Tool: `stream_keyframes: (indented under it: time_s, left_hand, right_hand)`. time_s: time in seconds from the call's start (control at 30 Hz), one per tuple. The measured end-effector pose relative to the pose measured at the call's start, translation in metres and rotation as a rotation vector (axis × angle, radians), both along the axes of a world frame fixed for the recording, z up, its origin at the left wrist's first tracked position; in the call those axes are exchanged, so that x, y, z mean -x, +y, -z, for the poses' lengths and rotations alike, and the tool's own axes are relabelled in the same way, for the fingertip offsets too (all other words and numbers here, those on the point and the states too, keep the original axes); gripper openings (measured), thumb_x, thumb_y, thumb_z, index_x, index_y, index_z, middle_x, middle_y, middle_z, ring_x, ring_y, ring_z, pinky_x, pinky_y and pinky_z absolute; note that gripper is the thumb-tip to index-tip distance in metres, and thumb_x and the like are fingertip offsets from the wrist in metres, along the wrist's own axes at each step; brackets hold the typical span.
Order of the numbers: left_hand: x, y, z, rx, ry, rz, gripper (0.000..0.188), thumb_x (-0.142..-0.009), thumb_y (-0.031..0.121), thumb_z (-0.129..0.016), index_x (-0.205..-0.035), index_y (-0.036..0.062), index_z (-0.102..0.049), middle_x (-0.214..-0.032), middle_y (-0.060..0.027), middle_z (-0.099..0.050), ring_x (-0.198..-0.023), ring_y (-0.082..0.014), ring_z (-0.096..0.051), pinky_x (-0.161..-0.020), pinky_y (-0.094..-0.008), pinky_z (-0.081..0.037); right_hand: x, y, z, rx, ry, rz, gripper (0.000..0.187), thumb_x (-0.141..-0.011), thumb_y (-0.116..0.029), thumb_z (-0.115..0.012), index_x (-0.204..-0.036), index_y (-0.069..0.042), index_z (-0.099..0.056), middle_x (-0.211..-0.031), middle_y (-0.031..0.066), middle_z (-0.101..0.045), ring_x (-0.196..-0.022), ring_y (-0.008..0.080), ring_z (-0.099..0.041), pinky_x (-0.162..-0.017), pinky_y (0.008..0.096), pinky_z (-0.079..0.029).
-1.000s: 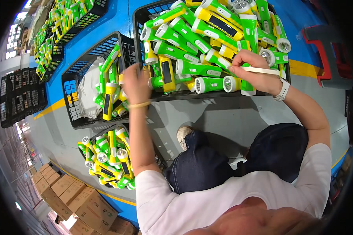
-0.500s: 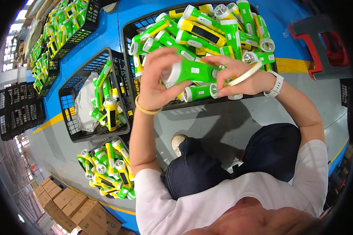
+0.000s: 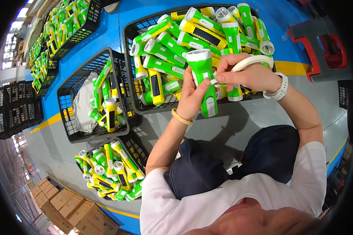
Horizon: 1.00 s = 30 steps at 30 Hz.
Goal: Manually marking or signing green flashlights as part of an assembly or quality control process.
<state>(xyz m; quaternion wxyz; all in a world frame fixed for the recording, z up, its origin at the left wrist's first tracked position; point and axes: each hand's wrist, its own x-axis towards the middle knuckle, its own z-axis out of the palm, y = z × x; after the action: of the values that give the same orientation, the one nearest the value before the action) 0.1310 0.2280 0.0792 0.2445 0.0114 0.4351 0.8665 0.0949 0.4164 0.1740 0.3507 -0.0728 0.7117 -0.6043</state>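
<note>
My left hand (image 3: 189, 97) is wrapped round a green flashlight (image 3: 202, 67) with a white head. The flashlight stands nearly upright, its head pointing away from me and its tail toward my lap. A narrow ring-shaped roll of white tape (image 3: 250, 60) hangs on my right hand (image 3: 261, 79). The fingertips of that hand are pinched beside the flashlight's middle, near my left thumb, with a small white bit between them, perhaps a tape end. Both hands are over the near edge of a large black crate (image 3: 161, 109) full of green and yellow flashlights (image 3: 204, 33).
Left of the large crate stands a smaller black crate (image 3: 72, 136) holding a white bag (image 3: 86, 107) and several flashlights. Another filled crate (image 3: 135, 150) is nearer me. A grey and red stool (image 3: 310, 33) stands at right. Cardboard boxes (image 3: 72, 207) are stacked at lower left.
My left hand has moved right and nearer, turning the flashlight from lying sideways to nearly upright. My right hand has shifted slightly right, its pinch now against the flashlight's side.
</note>
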Motion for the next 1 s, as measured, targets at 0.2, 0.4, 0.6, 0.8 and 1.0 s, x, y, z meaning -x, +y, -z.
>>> stream_keyframes:
  time_s: [0.2,0.4,0.6,0.8,1.0]
  left_hand:
    - [-0.009,0.0,-0.015,-0.057,0.12,0.023,0.061,-0.089,0.024,-0.053,-0.138,0.0113,-0.018,-0.121,-0.0149,-0.046,-0.099,-0.0241,-0.057,-0.079,-0.0394,-0.053]
    - [-0.011,0.002,-0.018,0.058,0.193,-0.065,0.068,-0.09,0.055,-0.044,-0.136,0.0119,-0.019,-0.118,-0.0135,-0.048,-0.096,-0.0226,-0.057,-0.074,-0.0384,-0.054]
    - [-0.01,0.009,-0.016,0.253,0.214,-0.099,0.057,-0.095,0.048,-0.038,-0.134,0.0088,-0.023,-0.114,-0.0131,-0.05,-0.087,-0.0216,-0.06,-0.07,-0.0358,-0.054]
    - [-0.008,0.006,-0.013,0.099,0.132,-0.146,0.038,-0.098,0.033,-0.037,-0.12,0.0026,-0.039,-0.092,-0.0122,-0.057,-0.073,-0.0197,-0.061,-0.063,-0.0324,-0.054]
    - [-0.001,-0.005,-0.015,-0.178,-0.055,-0.08,0.034,-0.093,0.031,-0.046,-0.114,0.0049,-0.041,-0.082,-0.0146,-0.06,-0.068,-0.0228,-0.062,-0.06,-0.0332,-0.053]
  right_hand:
    - [-0.008,-0.011,0.016,0.088,0.123,0.049,0.017,-0.087,-0.018,-0.064,-0.083,-0.003,-0.056,-0.075,0.0004,-0.058,-0.066,0.0068,-0.055,-0.058,0.022,-0.045]
    - [-0.008,-0.018,0.007,0.012,0.253,0.061,0.018,-0.085,-0.018,-0.065,-0.08,-0.003,-0.057,-0.074,0.0001,-0.057,-0.066,0.0065,-0.053,-0.058,0.023,-0.043]
    - [-0.009,-0.013,0.012,-0.052,0.336,0.074,0.018,-0.083,-0.018,-0.068,-0.078,-0.004,-0.058,-0.072,-0.0005,-0.057,-0.066,0.0066,-0.052,-0.057,0.0232,-0.042]
    - [0.005,-0.013,0.024,-0.197,0.266,0.14,0.031,-0.083,-0.03,-0.067,-0.075,-0.005,-0.051,-0.067,-0.001,-0.053,-0.063,0.0071,-0.05,-0.055,0.0234,-0.04]
    - [0.004,-0.007,0.035,0.024,0.203,0.003,0.023,-0.089,-0.027,-0.06,-0.088,-0.005,-0.054,-0.079,-0.0021,-0.051,-0.071,0.006,-0.048,-0.061,0.0236,-0.04]
